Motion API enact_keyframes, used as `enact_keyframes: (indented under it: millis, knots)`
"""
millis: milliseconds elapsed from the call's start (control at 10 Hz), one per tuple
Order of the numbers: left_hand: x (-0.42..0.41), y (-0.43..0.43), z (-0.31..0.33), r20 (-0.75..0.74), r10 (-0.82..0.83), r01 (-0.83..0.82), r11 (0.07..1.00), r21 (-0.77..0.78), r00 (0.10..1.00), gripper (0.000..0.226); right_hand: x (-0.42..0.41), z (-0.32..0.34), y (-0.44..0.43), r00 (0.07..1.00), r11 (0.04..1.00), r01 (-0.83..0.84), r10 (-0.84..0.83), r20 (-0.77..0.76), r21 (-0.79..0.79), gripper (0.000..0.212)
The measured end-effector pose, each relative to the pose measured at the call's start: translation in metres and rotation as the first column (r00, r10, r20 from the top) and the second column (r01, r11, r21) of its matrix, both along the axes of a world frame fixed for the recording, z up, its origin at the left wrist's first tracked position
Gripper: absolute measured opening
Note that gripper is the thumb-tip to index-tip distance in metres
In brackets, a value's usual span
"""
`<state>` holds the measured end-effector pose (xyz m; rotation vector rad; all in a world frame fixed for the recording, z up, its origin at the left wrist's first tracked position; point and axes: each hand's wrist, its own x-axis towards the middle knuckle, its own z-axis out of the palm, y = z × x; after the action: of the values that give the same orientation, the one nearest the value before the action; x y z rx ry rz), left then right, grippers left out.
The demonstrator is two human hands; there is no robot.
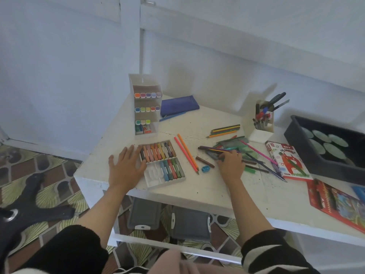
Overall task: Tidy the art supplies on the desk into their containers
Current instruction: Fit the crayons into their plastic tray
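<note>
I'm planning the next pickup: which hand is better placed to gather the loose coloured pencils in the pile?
Right. The right hand rests on the pencil pile; the left hand lies flat against the pastel tray, farther from the pile.

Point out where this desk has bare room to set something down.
Bare: the back of the desk between the blue pouch and the pen holder; the front strip between the crayon tray and the red pencil box. Crowded: the pencil pile by the right hand.
</note>
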<state>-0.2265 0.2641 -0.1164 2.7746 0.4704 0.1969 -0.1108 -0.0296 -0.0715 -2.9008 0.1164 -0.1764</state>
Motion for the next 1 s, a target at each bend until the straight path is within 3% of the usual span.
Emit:
enact_keyframes:
  millis: [100,200,300,400,500,700,900,1000]
  knots:
    - [0.000,0.000,0.000,0.007,0.000,0.000,1.000,-0.009,1.000,0.056,-0.006,0.002,0.004,0.994,0.959,-0.034,0.003,0.110,0.281,0.014]
    - [0.001,0.000,0.000,0.003,0.003,-0.003,1.000,-0.007,1.000,0.057,-0.019,0.013,0.013,0.991,0.725,-0.055,-0.046,0.128,0.687,0.013]
    - [0.001,0.000,-0.001,-0.003,0.006,-0.006,1.000,0.004,1.000,0.057,-0.034,0.021,0.027,0.987,0.606,-0.081,-0.063,0.149,0.792,0.013]
    - [0.002,0.000,-0.001,-0.010,0.006,-0.006,1.000,0.004,1.000,0.057,-0.047,0.023,0.046,0.982,0.552,-0.170,0.030,0.184,0.816,0.014]
    - [0.001,0.000,0.001,-0.019,0.000,0.000,1.000,0.001,1.000,0.057,-0.056,0.020,0.072,0.960,0.565,-0.273,0.209,0.185,0.778,0.012]
    - [-0.002,0.000,0.004,-0.012,-0.006,0.006,1.000,-0.027,1.000,0.056,-0.060,0.005,0.122,0.880,0.671,-0.399,0.471,0.057,0.625,0.016]
    - [-0.001,0.000,0.003,-0.018,-0.004,0.003,1.000,-0.020,1.000,0.056,-0.059,-0.017,0.134,0.847,0.764,-0.506,0.528,0.063,0.401,0.024]
    - [-0.001,0.000,0.002,-0.012,-0.004,0.003,1.000,-0.025,1.000,0.056,-0.062,-0.024,0.134,0.853,0.770,-0.513,0.506,0.126,0.380,0.026]
